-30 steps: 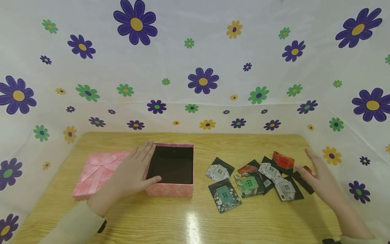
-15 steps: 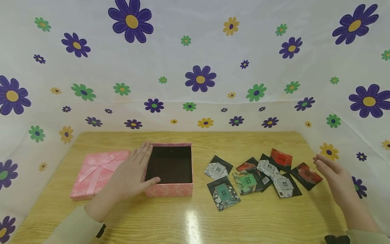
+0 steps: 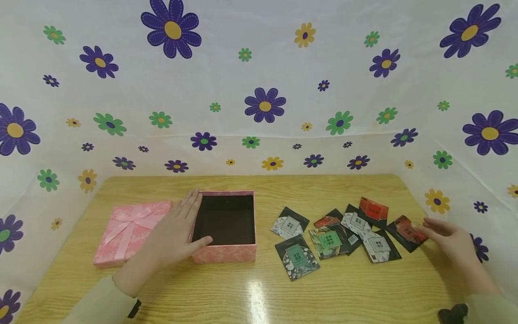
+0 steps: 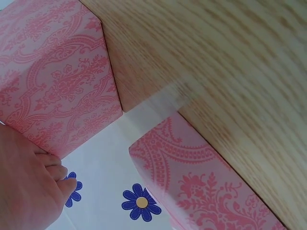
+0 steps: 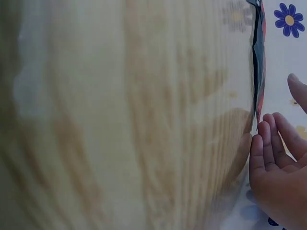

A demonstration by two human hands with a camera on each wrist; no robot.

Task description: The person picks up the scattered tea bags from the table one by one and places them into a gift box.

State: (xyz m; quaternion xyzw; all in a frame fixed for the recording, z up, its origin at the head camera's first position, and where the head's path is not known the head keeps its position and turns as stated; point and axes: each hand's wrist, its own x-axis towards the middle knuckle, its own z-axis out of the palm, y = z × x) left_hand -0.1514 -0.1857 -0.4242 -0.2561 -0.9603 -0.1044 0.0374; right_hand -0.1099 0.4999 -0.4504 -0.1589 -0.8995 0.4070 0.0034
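1. Red packet [image 3: 408, 230], at the right end of the scattered packets [image 3: 319, 240] on the table [image 3: 259, 292]: the right hand [image 3: 453, 240] touches its edge with relaxed fingers, not gripping; a pinch at the near corner would likely lift it cleanly.
2. Pink box [image 3: 224, 225] stands open, well left of that packet; the left hand [image 3: 174, 236] lies flat against its left wall, steadying it beside the lid [image 3: 129, 229].

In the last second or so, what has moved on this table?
The right hand swung out to the right, then came down; its fingertips now touch the red-and-black packet at the pile's right end, which lies uncovered. The left hand stays on the open pink box; lid and other packets unmoved.
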